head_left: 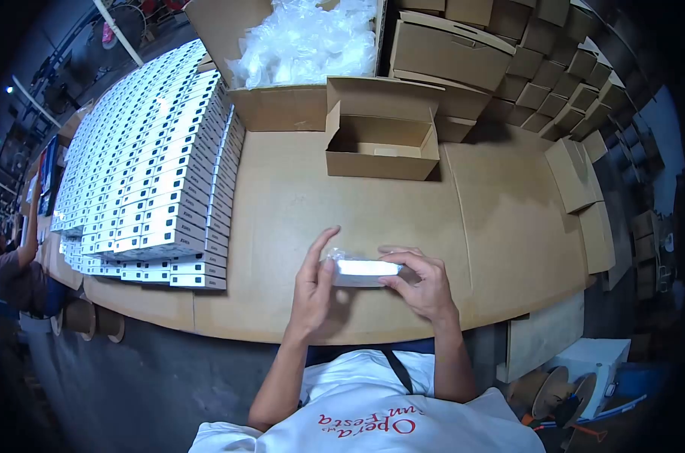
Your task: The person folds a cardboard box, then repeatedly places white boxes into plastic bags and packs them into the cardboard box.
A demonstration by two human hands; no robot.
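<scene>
A small white box (367, 268) in clear plastic wrap is held just over the cardboard-covered table in front of my body. My right hand (421, 283) pinches its right end between thumb and fingers. At the left end is my left hand (312, 287), its index finger stretched up and apart from the thumb. The left thumb is at the edge of the loose plastic; whether it presses on it is hard to tell. Beyond my hands, a brown carton (382, 164) stands with its lid up, and something small and pale lies inside.
Many white boxes are stacked in a large block (150, 166) at the left. A big carton (282, 109) at the back holds clear plastic bags (304, 45). Folded brown cartons (452, 53) pile up at the back right. Another person (21, 264) is at the far left.
</scene>
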